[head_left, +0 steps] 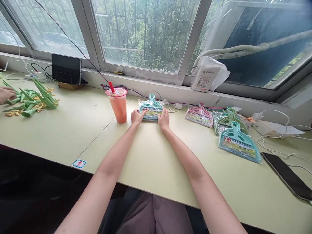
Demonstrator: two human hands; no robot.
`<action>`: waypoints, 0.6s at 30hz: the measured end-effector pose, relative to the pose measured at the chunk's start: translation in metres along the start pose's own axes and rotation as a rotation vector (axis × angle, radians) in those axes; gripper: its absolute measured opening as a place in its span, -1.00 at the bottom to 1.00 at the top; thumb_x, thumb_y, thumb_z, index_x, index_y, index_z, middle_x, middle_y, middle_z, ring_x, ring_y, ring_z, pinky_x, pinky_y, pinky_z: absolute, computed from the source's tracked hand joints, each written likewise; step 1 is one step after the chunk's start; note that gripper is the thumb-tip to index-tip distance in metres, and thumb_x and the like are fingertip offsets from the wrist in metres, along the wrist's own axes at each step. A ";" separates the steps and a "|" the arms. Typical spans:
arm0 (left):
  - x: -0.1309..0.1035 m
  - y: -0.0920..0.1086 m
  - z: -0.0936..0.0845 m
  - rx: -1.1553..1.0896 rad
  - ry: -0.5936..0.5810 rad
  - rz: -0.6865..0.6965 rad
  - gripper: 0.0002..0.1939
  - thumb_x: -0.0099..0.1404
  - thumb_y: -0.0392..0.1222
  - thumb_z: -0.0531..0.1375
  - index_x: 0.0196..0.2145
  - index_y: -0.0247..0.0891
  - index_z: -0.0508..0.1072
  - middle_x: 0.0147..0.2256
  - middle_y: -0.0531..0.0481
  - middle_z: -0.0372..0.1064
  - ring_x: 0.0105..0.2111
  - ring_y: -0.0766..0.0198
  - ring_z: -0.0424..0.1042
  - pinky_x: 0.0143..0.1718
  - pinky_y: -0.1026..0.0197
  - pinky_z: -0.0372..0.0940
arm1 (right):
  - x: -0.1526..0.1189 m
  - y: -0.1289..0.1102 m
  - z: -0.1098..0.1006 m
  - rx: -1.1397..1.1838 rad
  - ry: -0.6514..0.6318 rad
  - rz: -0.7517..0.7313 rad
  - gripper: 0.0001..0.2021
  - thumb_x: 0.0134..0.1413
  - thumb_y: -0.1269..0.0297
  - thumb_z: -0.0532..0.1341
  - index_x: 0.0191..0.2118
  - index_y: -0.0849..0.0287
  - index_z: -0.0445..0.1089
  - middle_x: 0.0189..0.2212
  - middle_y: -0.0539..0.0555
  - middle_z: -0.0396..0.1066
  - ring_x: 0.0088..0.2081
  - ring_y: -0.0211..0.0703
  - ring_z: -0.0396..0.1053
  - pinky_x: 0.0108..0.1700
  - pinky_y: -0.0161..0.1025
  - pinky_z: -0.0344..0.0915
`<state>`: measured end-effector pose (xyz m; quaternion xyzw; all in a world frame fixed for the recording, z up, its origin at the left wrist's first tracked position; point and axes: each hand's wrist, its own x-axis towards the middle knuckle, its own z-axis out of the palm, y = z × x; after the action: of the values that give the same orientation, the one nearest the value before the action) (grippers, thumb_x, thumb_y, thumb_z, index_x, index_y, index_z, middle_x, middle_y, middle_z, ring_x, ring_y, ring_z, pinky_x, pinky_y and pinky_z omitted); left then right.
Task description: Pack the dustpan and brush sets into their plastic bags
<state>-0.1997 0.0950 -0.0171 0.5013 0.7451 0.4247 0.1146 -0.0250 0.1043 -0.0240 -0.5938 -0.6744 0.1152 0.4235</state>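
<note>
Both of my hands are around a bagged teal dustpan-and-brush set [152, 111] lying near the window side of the table. My left hand [137, 117] grips its left edge, thumb on top of the plastic. At the right edge, my right hand [163, 119] is closed on the same packet, fingers curled. A bright printed label shows between the hands. To the right lie more bagged sets: a pink one [200, 114], a green one [231, 119] and a teal one [239, 143] in front.
A lidded cup of orange drink [118, 104] stands just left of my left hand. At far left, another person's hand [7, 94] touches green cone-shaped pieces [44, 96]. A black phone [289, 174], white cables and a tablet [66, 69] rest on the table [97, 133].
</note>
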 end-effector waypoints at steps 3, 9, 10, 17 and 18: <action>-0.006 0.002 -0.001 -0.001 -0.008 -0.022 -0.60 0.15 0.16 0.29 -0.33 -0.22 0.34 -0.17 -0.17 0.45 -0.10 0.05 0.41 -0.13 0.17 0.21 | 0.000 0.003 -0.002 0.000 -0.025 0.015 -0.48 0.20 0.42 -0.06 0.28 0.26 0.11 0.30 0.31 0.10 0.32 0.01 0.07 0.24 -0.01 0.16; -0.014 0.006 0.000 0.042 0.002 0.021 -0.63 0.22 0.12 0.26 -0.28 -0.23 0.32 -0.11 -0.21 0.42 0.00 0.02 0.35 -0.06 0.15 0.21 | -0.011 -0.004 -0.011 -0.203 0.053 0.002 -0.50 0.24 0.39 -0.04 0.29 0.23 0.11 0.34 0.31 0.02 0.34 0.10 -0.02 0.23 0.14 0.10; -0.015 0.006 0.000 0.047 -0.002 0.029 -0.63 0.23 0.12 0.25 -0.25 -0.24 0.32 -0.09 -0.23 0.41 0.02 0.00 0.33 -0.04 0.13 0.21 | -0.014 -0.008 -0.012 -0.261 0.094 -0.061 -0.50 0.25 0.40 -0.04 0.29 0.22 0.11 0.34 0.31 0.01 0.36 0.11 -0.07 0.26 0.17 0.03; -0.023 0.011 -0.004 0.101 0.045 0.046 -0.56 0.26 0.11 0.23 -0.08 -0.26 0.31 0.04 -0.36 0.32 0.14 -0.17 0.20 0.08 -0.08 0.18 | -0.028 -0.025 -0.012 -0.448 -0.216 -0.562 -0.56 0.25 0.55 -0.10 0.12 0.28 0.35 0.11 0.28 0.34 0.11 0.06 0.25 0.14 -0.03 0.15; -0.026 0.014 -0.006 0.109 0.124 0.081 -0.53 0.26 0.10 0.23 -0.03 -0.28 0.30 0.11 -0.39 0.25 0.19 -0.20 0.13 0.12 -0.12 0.14 | -0.028 -0.024 -0.011 -0.446 -0.231 -0.557 -0.55 0.24 0.55 -0.10 0.14 0.28 0.34 0.11 0.28 0.34 0.08 0.06 0.26 0.10 -0.05 0.18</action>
<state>-0.1823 0.0718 -0.0095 0.5091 0.7520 0.4180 0.0236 -0.0361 0.0687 -0.0133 -0.4485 -0.8619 -0.0877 0.2198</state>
